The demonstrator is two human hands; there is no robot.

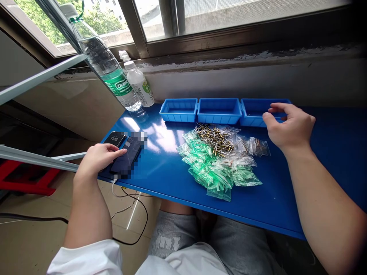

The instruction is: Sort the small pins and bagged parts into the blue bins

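My left hand [100, 157] lies over the left end of the table, its fingers stretched loosely over a dark phone-like object [127, 154], partly pixelated. Close behind it is a phone [115, 138] with a lit screen. My right hand [291, 124] hovers at the right blue bin [255, 120], thumb and index finger apart with nothing visible between them. Thin metal pins [215, 139], some brass-coloured, lie heaped on a pile of green-tinted plastic bags [210, 172] at mid-table. Small clear bags [259, 147] with a few pieces inside lie on the pile's right.
A middle blue bin [219, 117] and a left blue bin [179, 115] line the wall. A large water bottle [119, 82] and a smaller white bottle [140, 86] stand at the back left. Metal frame bars [43, 78] cross the left side. Cables [146, 214] hang below the table edge.
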